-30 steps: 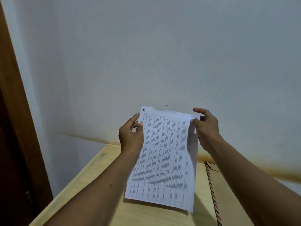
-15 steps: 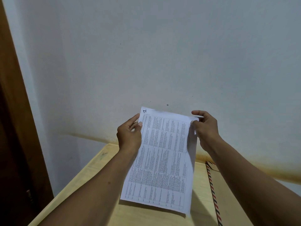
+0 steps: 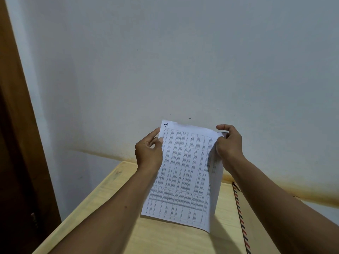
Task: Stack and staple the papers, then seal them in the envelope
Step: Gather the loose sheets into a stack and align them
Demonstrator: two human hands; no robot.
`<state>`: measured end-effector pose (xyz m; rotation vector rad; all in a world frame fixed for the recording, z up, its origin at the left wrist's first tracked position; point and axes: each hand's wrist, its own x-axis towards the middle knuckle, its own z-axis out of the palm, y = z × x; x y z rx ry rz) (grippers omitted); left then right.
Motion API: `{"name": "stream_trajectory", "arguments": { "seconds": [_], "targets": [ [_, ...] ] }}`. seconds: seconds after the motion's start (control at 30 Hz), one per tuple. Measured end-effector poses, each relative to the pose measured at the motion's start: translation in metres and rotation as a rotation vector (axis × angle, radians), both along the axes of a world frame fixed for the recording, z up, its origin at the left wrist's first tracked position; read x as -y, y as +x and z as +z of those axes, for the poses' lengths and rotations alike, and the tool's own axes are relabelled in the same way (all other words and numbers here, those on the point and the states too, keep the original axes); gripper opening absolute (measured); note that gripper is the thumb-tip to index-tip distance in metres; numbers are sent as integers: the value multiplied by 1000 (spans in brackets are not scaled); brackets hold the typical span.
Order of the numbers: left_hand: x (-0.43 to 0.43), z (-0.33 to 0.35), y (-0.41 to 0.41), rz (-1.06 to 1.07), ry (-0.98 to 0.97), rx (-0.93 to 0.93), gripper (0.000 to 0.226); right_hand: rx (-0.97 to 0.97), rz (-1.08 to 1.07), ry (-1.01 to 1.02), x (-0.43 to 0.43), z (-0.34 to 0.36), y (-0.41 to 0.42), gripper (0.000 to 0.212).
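A set of white printed papers (image 3: 185, 171) with table text and a handwritten "1" at the top left corner stands nearly upright, its bottom edge on or just above the table. My left hand (image 3: 149, 151) pinches the papers' upper left edge. My right hand (image 3: 228, 143) grips the upper right corner, where a back sheet pokes out a little. A brown envelope (image 3: 256, 226) with a red and blue striped border lies flat on the table to the right, partly under my right forearm. No stapler is in view.
The light wooden table (image 3: 113, 208) stands against a pale wall (image 3: 183, 61) with a yellowish stain line along its base. A dark wooden door frame (image 3: 16, 143) runs down the left side.
The papers and both hands have shifted slightly to the left and down; the bottom edge has come lower toward the table. Both grips are unchanged.
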<state>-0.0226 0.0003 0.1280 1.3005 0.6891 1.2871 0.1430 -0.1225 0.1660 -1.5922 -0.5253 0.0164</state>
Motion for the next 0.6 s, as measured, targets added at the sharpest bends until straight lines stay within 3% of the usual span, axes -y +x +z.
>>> {"name": "stream_trajectory", "arguments": {
  "seconds": [0.33, 0.47, 0.53, 0.6],
  "targets": [
    [2, 6, -2, 45, 26, 3, 33, 98, -5, -135, 4, -2, 2, 45],
    [-6, 10, -6, 16, 110, -112, 30, 550, -99, -529, 5, 1, 0, 43],
    [-9, 15, -8, -28, 147, -159, 29, 705, -56, -557, 2, 13, -6, 39],
    [-10, 21, -8, -79, 180, -199, 28, 725, 87, -520, -3, 27, -14, 31]
  ]
}}
